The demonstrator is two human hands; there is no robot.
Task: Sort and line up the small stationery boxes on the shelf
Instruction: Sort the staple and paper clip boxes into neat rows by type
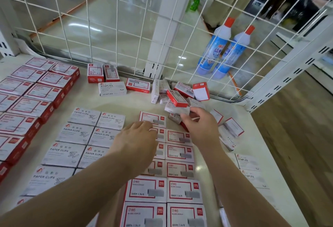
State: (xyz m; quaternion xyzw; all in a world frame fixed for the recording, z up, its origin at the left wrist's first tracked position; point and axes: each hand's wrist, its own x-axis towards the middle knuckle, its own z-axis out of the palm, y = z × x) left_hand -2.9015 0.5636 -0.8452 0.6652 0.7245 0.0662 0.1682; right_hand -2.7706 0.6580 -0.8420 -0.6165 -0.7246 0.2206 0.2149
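Small stationery boxes lie on the white shelf (137,103). Grey paper-clip boxes (81,134) form two columns left of centre. Red-framed staple boxes (179,154) form two columns in the middle. My left hand (137,141) rests flat on the left column, its fingertips touching the far box (153,119). My right hand (201,127) reaches past the right column, with its fingers curled round a small blurred white box (182,112). This is at the near edge of a loose pile of staple boxes (173,94).
Larger red boxes (28,107) fill the shelf's left side. Loose boxes (111,88) lie near the back, and white staple boxes (247,162) lie along the right edge. A wire grid (117,28) closes the back. Two blue bottles (221,50) stand behind it.
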